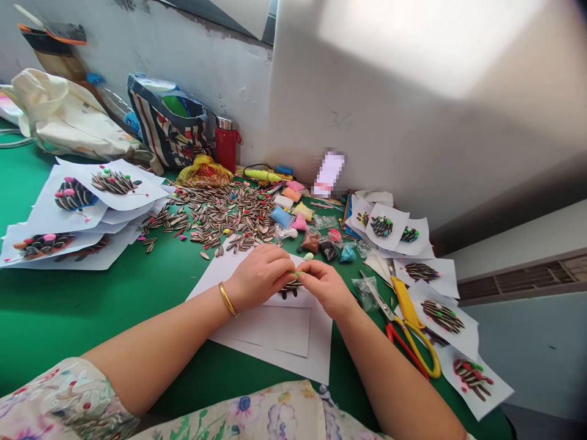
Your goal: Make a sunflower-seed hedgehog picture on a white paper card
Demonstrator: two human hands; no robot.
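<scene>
My left hand [261, 275] and my right hand [326, 286] meet over white paper [284, 354] in front of me. Between their fingertips is a small piece of green clay [299, 275], pinched from the right; the left fingers are curled close beside it. Just below lies a dark, striped sunflower-seed figure [290, 288], mostly covered by my left fingers. A pale green lump of clay [309, 256] sits just beyond my right fingers. A gold bangle [228, 299] circles my left wrist.
Beyond the paper spreads a heap of sunflower seeds [229, 214], beside bagged coloured clay such as a blue pack [281, 216]. Scissors [413, 336] lie at right. Finished seed pictures [443, 315] line the right edge; more are stacked left [114, 183]. A red flask [225, 146] stands behind.
</scene>
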